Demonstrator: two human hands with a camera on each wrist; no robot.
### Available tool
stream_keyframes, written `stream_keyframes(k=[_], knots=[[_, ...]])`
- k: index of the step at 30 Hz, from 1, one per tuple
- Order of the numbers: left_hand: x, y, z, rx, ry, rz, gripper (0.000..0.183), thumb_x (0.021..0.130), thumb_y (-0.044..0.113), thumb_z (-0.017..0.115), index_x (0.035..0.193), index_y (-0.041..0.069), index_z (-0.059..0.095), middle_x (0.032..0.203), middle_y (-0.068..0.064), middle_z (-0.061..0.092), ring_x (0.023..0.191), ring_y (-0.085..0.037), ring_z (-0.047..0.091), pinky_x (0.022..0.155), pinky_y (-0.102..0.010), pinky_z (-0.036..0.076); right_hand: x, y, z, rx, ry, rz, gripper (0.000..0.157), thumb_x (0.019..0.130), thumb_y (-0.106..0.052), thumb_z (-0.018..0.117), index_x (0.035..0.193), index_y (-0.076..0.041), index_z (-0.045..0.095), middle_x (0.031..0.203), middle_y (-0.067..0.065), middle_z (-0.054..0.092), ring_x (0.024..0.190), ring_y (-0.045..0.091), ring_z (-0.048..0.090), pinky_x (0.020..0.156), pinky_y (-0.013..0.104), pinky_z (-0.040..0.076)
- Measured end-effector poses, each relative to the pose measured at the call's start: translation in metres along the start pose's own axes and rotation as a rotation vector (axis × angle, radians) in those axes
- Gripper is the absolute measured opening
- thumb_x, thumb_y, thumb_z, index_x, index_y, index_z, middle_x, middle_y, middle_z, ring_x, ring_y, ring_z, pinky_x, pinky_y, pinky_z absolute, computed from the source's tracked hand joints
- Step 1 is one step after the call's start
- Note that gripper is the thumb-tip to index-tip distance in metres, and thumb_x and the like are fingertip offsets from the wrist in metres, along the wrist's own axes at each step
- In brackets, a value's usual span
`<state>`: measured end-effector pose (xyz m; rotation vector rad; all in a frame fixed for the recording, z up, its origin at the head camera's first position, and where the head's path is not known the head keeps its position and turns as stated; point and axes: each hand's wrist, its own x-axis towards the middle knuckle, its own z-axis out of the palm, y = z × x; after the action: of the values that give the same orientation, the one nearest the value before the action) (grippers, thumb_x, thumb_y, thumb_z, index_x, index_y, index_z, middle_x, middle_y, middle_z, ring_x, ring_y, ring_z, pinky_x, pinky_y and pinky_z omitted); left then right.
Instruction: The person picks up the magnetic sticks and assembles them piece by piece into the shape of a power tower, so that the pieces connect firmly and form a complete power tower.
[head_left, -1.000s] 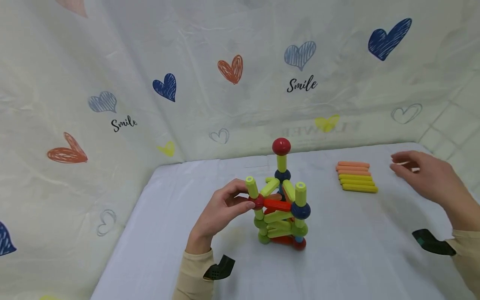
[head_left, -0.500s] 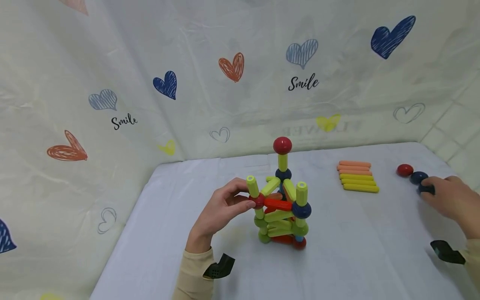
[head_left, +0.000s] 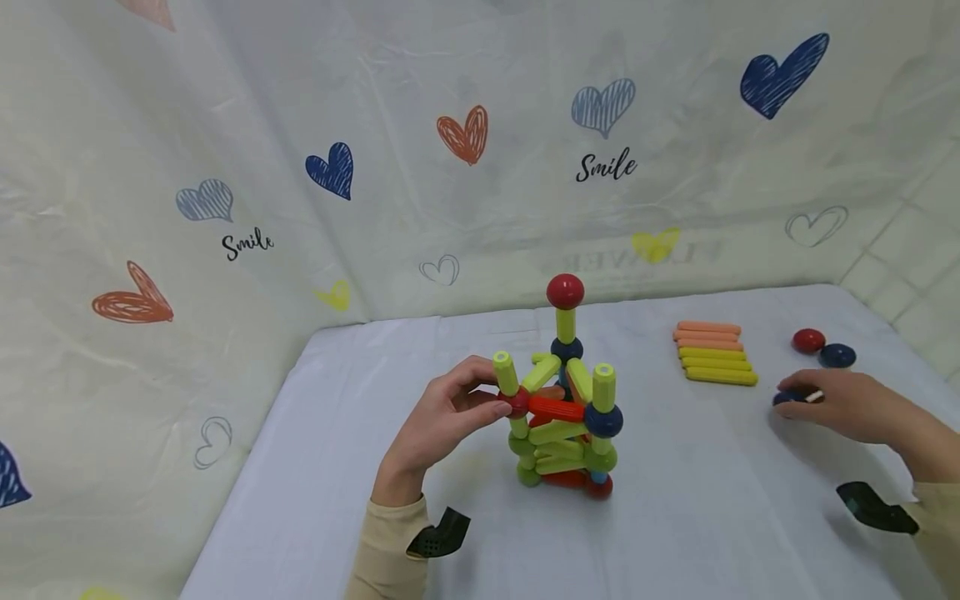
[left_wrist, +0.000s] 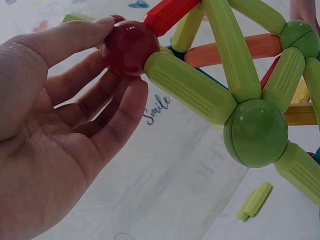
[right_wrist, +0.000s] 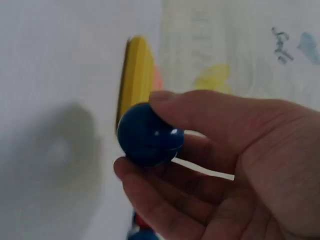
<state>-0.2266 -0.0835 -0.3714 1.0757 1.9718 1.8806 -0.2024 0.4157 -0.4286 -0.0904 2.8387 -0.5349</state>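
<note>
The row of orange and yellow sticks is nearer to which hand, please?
Right: the right hand, pinching a dark blue ball, is just right of the sticks; the left hand is farther off, left of the tower.

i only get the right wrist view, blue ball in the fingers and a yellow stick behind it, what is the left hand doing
Observer: The left hand pinches the red corner ball of a tower built from sticks and balls.
Operator: ok does that thing have anything at its very top
Observer: Yes, a red top ball, on the upright stick at the back.
Operator: any bare stick ends up there
Observer: Two. The front left stick, rising from the pinched ball, and the front right stick, on a dark blue ball, have nothing on top.
</note>
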Motion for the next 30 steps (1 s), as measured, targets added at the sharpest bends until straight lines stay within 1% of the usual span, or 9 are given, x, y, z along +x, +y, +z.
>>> stream_keyframes(k=[3, 4, 8, 10, 12, 15, 18, 22, 30], knots=[[0.0, 0.0, 0.0, 0.004, -0.003, 0.008, 0.025, 0.093, 0.002, 0.064, 0.117, 0.0, 0.059, 0.114, -0.015, 0.057, 0.098, -0.039, 0.064, 0.089, -0.038, 0.055, -0.009, -0.044, -0.005, 0.148, 0.02, -0.076, 0.059, 0.09, -0.039, 0.069, 0.125, 0.007, 0.057, 0.109, 0.015, 0.066, 0.093, 0.027, 0.062, 0.074, 0.04, 0.056], [0.0, 0.0, 0.0, 0.006, -0.004, 0.011, 0.025, 0.093, 0.002, 0.064, 0.117, -0.001, 0.059, 0.114, -0.015, 0.057, 0.098, -0.037, 0.064, 0.089, -0.038, 0.055, -0.012, -0.059, -0.009, 0.197, 0.042, -0.095, 0.059, 0.091, -0.04, 0.068, 0.128, 0.005, 0.055, 0.113, 0.014, 0.065, 0.096, 0.022, 0.062, 0.075, 0.035, 0.056], [0.001, 0.0, 0.0, 0.011, -0.005, 0.019, 0.025, 0.093, 0.001, 0.064, 0.117, -0.001, 0.059, 0.114, -0.015, 0.057, 0.098, -0.035, 0.064, 0.089, -0.038, 0.054, -0.03, -0.117, -0.026, 0.403, 0.185, -0.219, 0.048, 0.093, -0.03, 0.069, 0.132, -0.006, 0.054, 0.123, 0.012, 0.062, 0.1, 0.008, 0.064, 0.075, 0.02, 0.054], [0.001, 0.001, 0.0, 0.015, -0.003, 0.018, 0.025, 0.093, 0.002, 0.064, 0.117, -0.001, 0.059, 0.114, -0.014, 0.057, 0.098, -0.035, 0.064, 0.089, -0.039, 0.054, -0.039, -0.142, -0.033, 0.481, 0.252, -0.276, 0.042, 0.092, -0.022, 0.07, 0.131, -0.013, 0.057, 0.121, 0.007, 0.063, 0.098, 0.002, 0.064, 0.075, 0.018, 0.054], [0.001, 0.001, 0.0, 0.02, 0.003, 0.013, 0.025, 0.093, 0.002, 0.065, 0.117, 0.001, 0.06, 0.114, -0.013, 0.057, 0.098, -0.034, 0.065, 0.09, -0.039, 0.054, -0.046, -0.165, -0.039, 0.513, 0.299, -0.336, 0.042, 0.091, -0.017, 0.07, 0.132, -0.018, 0.059, 0.122, 0.004, 0.064, 0.099, 0.002, 0.065, 0.075, 0.018, 0.054], [0.001, 0.001, 0.0, 0.023, 0.011, 0.0, 0.024, 0.093, 0.004, 0.065, 0.117, 0.002, 0.061, 0.115, -0.012, 0.057, 0.099, -0.032, 0.065, 0.09, -0.039, 0.054, -0.053, -0.192, -0.045, 0.555, 0.313, -0.386, 0.043, 0.091, -0.014, 0.07, 0.132, -0.021, 0.06, 0.121, 0.001, 0.064, 0.101, 0.004, 0.066, 0.076, 0.018, 0.055], [0.0, 0.0, -0.001, 0.015, 0.013, -0.009, 0.023, 0.093, 0.005, 0.065, 0.116, 0.003, 0.061, 0.115, -0.011, 0.057, 0.1, -0.035, 0.064, 0.091, -0.04, 0.054, -0.054, -0.211, -0.049, 0.585, 0.295, -0.438, 0.043, 0.092, -0.013, 0.069, 0.133, -0.02, 0.059, 0.122, 0.002, 0.065, 0.102, 0.007, 0.066, 0.078, 0.019, 0.055], [0.001, -0.001, -0.001, 0.007, 0.013, -0.017, 0.022, 0.093, 0.006, 0.065, 0.115, 0.004, 0.061, 0.114, -0.011, 0.057, 0.101, -0.04, 0.063, 0.091, -0.04, 0.054, -0.055, -0.226, -0.053, 0.604, 0.272, -0.486, 0.041, 0.092, -0.013, 0.069, 0.132, -0.019, 0.059, 0.119, 0.002, 0.065, 0.102, 0.011, 0.066, 0.08, 0.021, 0.055], [0.0, 0.001, 0.001, 0.005, 0.015, -0.014, 0.023, 0.093, 0.006, 0.066, 0.116, 0.004, 0.061, 0.114, -0.011, 0.058, 0.1, -0.036, 0.064, 0.091, -0.039, 0.054, -0.055, -0.234, -0.053, 0.587, 0.218, -0.541, 0.04, 0.091, -0.013, 0.07, 0.129, -0.017, 0.06, 0.117, 0.001, 0.065, 0.101, 0.013, 0.066, 0.081, 0.023, 0.056]])
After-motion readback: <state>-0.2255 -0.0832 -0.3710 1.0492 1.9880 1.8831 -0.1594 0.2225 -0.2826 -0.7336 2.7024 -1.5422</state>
